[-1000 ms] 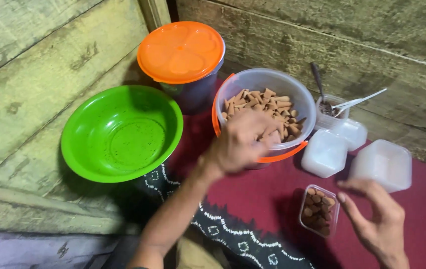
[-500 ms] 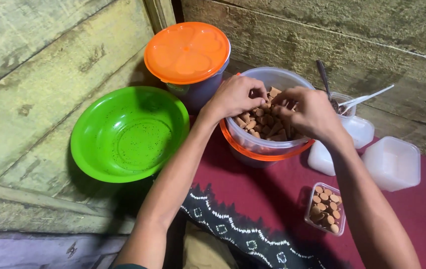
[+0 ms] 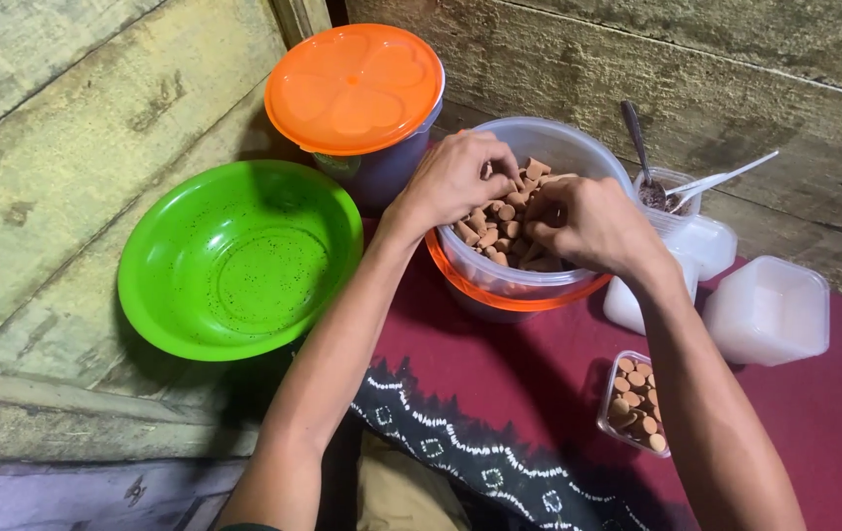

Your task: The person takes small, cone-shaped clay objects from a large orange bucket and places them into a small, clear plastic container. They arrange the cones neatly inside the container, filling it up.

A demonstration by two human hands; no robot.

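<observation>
Both of my hands reach into a clear round tub with an orange rim, filled with small brown cone-shaped pieces. My left hand curls over the pieces at the tub's left side, fingers bent down among them. My right hand lies over the pieces at the right, fingers closed around some of them. A small clear square container, partly filled with the same brown pieces, sits on the red cloth by my right forearm.
A green bowl rests on the wooden floor at left. An orange-lidded tub stands behind it. Empty white lidded containers lie at right, and a small cup with spoons stands behind the tub. The red cloth covers the right.
My right hand left the small square container and moved up into the clear tub beside my left hand. The view shifted slightly closer.
</observation>
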